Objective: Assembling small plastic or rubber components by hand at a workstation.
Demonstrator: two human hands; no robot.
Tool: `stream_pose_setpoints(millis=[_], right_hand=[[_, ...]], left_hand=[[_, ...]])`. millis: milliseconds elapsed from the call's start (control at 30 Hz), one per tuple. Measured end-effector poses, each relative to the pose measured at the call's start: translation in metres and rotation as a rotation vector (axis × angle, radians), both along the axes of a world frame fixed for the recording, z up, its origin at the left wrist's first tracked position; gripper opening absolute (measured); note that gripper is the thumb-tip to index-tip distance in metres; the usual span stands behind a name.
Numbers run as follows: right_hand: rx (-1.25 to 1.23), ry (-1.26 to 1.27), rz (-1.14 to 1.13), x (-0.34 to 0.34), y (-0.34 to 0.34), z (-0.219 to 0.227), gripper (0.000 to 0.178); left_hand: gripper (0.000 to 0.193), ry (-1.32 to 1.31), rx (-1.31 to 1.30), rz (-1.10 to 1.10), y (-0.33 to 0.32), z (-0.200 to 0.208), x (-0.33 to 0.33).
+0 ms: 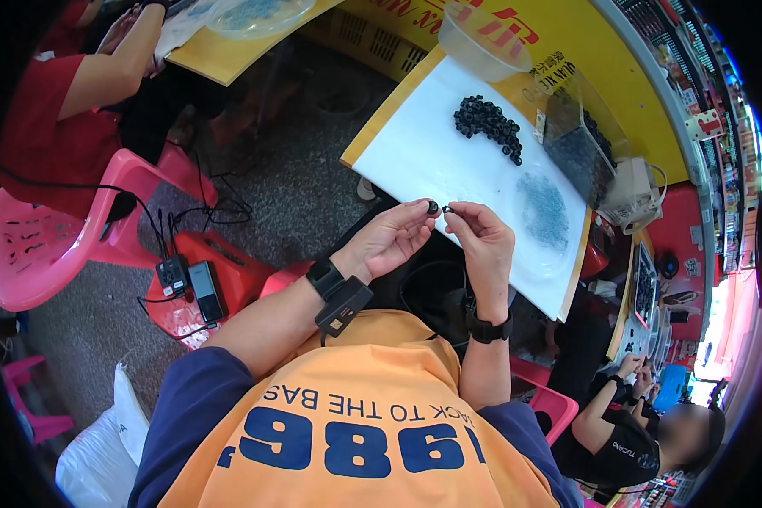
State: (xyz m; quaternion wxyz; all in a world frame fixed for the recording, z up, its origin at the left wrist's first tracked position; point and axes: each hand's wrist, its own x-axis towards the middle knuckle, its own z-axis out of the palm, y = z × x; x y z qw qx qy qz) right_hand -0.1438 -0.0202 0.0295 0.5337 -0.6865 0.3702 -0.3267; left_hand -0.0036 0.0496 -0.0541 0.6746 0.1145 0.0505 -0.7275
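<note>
My left hand is closed in a pinch on a small black round part, held just off the table's near edge. Close beside it, my right hand pinches a smaller dark piece, too small to name. The two pieces nearly meet; I cannot tell whether they touch. Beyond my hands, a pile of small black round parts lies on the white-covered table. To the right of the pile is a spread of tiny bluish pieces.
A clear tub stands at the table's far end, and a clear bin of dark parts along its right side. At left are a pink chair with a seated person and a red stool holding devices and cables. Another person sits at lower right.
</note>
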Motion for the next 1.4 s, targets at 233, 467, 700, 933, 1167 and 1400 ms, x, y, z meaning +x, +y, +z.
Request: stream_pose_setpoints(millis=[233, 467, 700, 933, 1167, 1400], right_hand=[[-0.203, 0.16, -0.034, 0.001, 0.0, 0.001, 0.015], [-0.315, 0.232, -0.029, 0.0, 0.001, -0.003, 0.017], [-0.278, 0.185, -0.034, 0.0, 0.007, -0.007, 0.015], [-0.113, 0.17, 0.065, -0.013, -0.01, -0.019, 0.025], [-0.102, 0.108, 0.29, -0.017, -0.014, -0.014, 0.036], [-0.042, 0.14, 0.273, -0.019, -0.012, -0.015, 0.033]], left_hand=[[0.016, -0.018, 0.009, -0.002, 0.0, 0.003, 0.0], [0.02, -0.154, 0.0, 0.044, 0.0, 0.0, -0.002], [0.021, -0.309, -0.005, 0.055, -0.001, 0.003, 0.001], [0.021, -0.365, -0.053, -0.059, -0.003, 0.002, 0.008], [0.015, -0.24, -0.086, -0.232, 0.0, -0.004, 0.007], [0.015, -0.312, -0.026, -0.296, 0.001, 0.006, 0.01]])
